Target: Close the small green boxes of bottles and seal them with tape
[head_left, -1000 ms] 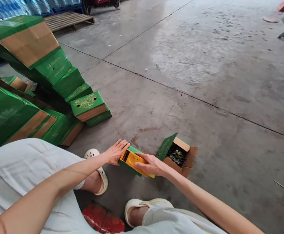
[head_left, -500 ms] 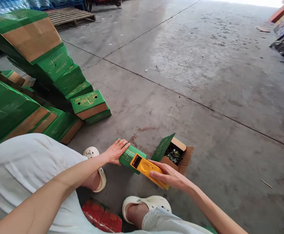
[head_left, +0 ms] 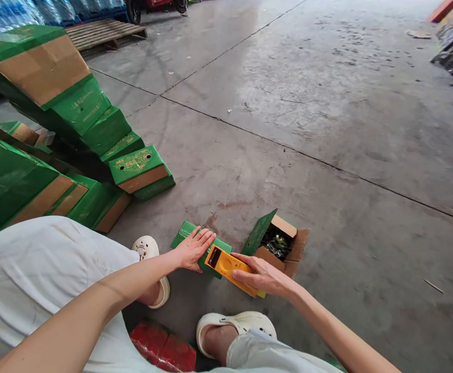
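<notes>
My left hand (head_left: 196,249) lies flat on top of a closed green carton (head_left: 180,234), its fingers stretched out. In my right hand (head_left: 263,276) is a yellow-orange hand-held tool (head_left: 228,267). It has a dark rectangle at its front end and a round shape on its upper face; I cannot make out its exact kind. The tool's front end overlaps the carton's right side, close to my left fingertips. Right of the carton stands an open green-and-brown box (head_left: 263,235), its flaps up, with dark, glossy contents that are hard to identify.
Green cartons (head_left: 94,122) are stacked and leaning on the left. A red package (head_left: 164,348) lies between my feet, which wear white clogs (head_left: 245,324). Farther off are a wooden pallet (head_left: 105,33) and wrapped blue goods (head_left: 28,15). A cracked concrete floor (head_left: 269,171) stretches ahead.
My left hand has slid right along the carton, uncovering its left end. The yellow-orange tool has shifted slightly left with my right hand. The view has tilted a little.
</notes>
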